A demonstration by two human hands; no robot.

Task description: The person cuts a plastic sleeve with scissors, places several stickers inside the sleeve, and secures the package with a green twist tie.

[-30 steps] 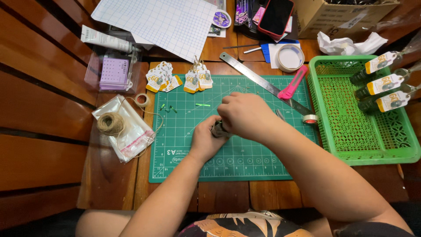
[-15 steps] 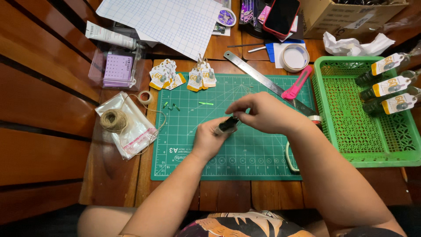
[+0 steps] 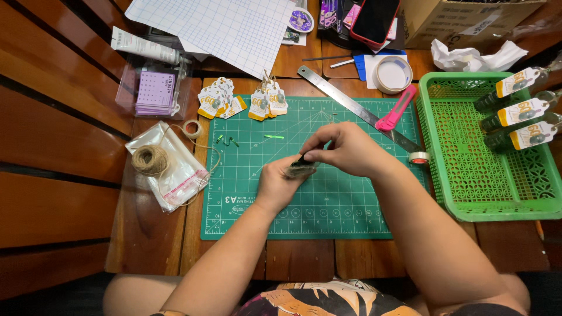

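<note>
Two hands meet over the middle of the green cutting mat (image 3: 328, 216), and the risk sits in how little of the thing each one has. The left hand (image 3: 275, 186) cradles a small dark bottle (image 3: 300, 170) lying nearly on its side just above the mat, its grip closed around the body. The right hand (image 3: 345, 149) has its fingertips pressed together on the bottle's dark neck end, pinching it; whether that is a cap or a stopper I cannot tell. A twist or pull with too much force could slip the bottle from the left palm, and if the top is loose the contents might run onto the mat. Tiny green bits (image 3: 225, 140) lie near on the mat and could be swept off by a forearm. The metal ruler (image 3: 357, 108) and pink cutter (image 3: 397, 108) lie just beyond the right knuckles, so a jerk that way might strike them. Paper tags (image 3: 237, 100) and the green basket (image 3: 468, 193) of tagged bottles (image 3: 518, 111) sit well apart on the desk
</note>
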